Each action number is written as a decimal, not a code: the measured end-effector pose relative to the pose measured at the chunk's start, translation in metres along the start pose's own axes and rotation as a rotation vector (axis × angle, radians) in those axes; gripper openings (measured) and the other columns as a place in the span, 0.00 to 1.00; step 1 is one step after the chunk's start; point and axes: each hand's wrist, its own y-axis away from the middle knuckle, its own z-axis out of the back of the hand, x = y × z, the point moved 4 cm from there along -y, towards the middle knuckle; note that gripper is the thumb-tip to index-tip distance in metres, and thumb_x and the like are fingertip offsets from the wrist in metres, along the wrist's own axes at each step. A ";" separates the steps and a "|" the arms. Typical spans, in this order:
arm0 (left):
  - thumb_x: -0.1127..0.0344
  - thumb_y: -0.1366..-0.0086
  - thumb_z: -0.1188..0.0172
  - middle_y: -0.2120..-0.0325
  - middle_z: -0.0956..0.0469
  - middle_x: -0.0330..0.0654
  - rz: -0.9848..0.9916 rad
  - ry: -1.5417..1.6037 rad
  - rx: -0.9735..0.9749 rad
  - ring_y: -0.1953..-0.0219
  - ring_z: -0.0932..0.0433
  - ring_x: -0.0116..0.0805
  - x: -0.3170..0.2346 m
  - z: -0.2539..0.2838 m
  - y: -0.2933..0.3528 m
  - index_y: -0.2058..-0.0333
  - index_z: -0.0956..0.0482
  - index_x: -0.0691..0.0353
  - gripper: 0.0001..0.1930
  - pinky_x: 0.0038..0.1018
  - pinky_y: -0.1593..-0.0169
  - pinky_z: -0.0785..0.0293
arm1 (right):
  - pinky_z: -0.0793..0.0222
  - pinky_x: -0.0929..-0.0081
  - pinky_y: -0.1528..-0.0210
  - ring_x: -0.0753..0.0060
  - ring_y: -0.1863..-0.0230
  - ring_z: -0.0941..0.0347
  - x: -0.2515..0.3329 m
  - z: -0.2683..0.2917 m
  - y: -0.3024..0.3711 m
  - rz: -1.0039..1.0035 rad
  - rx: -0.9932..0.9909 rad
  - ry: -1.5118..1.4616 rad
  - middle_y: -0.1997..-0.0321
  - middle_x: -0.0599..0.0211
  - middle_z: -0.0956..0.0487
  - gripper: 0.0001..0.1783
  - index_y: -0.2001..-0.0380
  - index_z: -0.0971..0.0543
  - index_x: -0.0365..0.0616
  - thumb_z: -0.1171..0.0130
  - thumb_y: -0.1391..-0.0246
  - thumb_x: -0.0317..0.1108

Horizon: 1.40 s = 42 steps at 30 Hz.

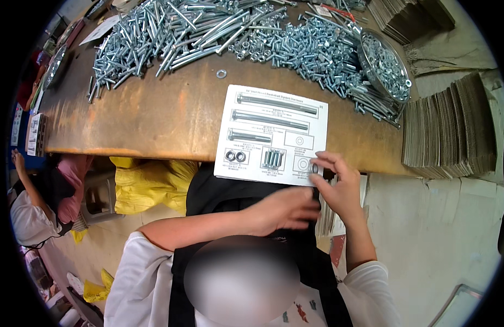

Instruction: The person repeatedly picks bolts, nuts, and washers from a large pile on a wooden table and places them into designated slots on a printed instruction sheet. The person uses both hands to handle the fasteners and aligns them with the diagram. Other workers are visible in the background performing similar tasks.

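Observation:
A white printed card (pixel 252 147) with pictures of bolts, nuts and washers lies at the table's near edge, its lower part over my lap. At its lower right corner, my right hand (pixel 339 180) has thumb and forefinger on either side of a small metal washer (pixel 315 169), pinching it against or just over the card. My left hand (pixel 284 211) reaches across my body just below the card; motion smears its fingers, so what they hold, if anything, does not show. A single washer (pixel 221 73) lies on the tabletop beyond the card.
Long bolts (pixel 154 38) are heaped at the far left, short bolts (pixel 317 54) and nuts at the far right. A round metal tray (pixel 404 90) holds washers. Stacks of cardboard (pixel 453 131) stand at the right. Another person (pixel 39 201) sits at the left, near yellow sacks (pixel 148 182).

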 end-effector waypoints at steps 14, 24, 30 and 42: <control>0.58 0.24 0.51 0.46 0.22 0.46 0.028 -0.451 0.205 0.46 0.21 0.32 -0.015 -0.001 0.035 0.36 0.33 0.66 0.24 0.27 0.43 0.27 | 0.28 0.60 0.53 0.54 0.58 0.21 0.012 -0.014 -0.008 0.110 0.090 0.391 0.62 0.62 0.17 0.19 0.55 0.20 0.45 0.33 0.52 0.30; 0.72 0.33 0.38 0.71 0.20 0.35 -0.795 -0.613 -0.934 0.72 0.27 0.17 -0.051 0.115 0.115 0.59 0.19 0.69 0.07 0.16 0.67 0.29 | 0.26 0.58 0.54 0.49 0.60 0.20 -0.061 0.024 -0.123 -0.008 0.060 0.437 0.59 0.53 0.17 0.16 0.54 0.20 0.41 0.45 0.45 0.32; 0.72 0.35 0.35 0.68 0.17 0.39 -0.641 -0.428 -0.861 0.72 0.22 0.21 -0.031 0.124 0.112 0.58 0.19 0.71 0.09 0.18 0.67 0.24 | 0.26 0.55 0.54 0.46 0.61 0.20 -0.052 0.018 -0.122 -0.061 0.014 0.480 0.66 0.48 0.17 0.12 0.62 0.14 0.42 0.43 0.47 0.31; 0.72 0.35 0.36 0.71 0.17 0.37 -0.637 -0.515 -0.912 0.72 0.21 0.20 -0.031 0.123 0.118 0.58 0.18 0.70 0.09 0.16 0.67 0.27 | 0.24 0.66 0.61 0.54 0.68 0.18 -0.040 0.026 -0.095 -0.143 -0.085 0.449 0.70 0.53 0.16 0.11 0.64 0.14 0.41 0.40 0.49 0.33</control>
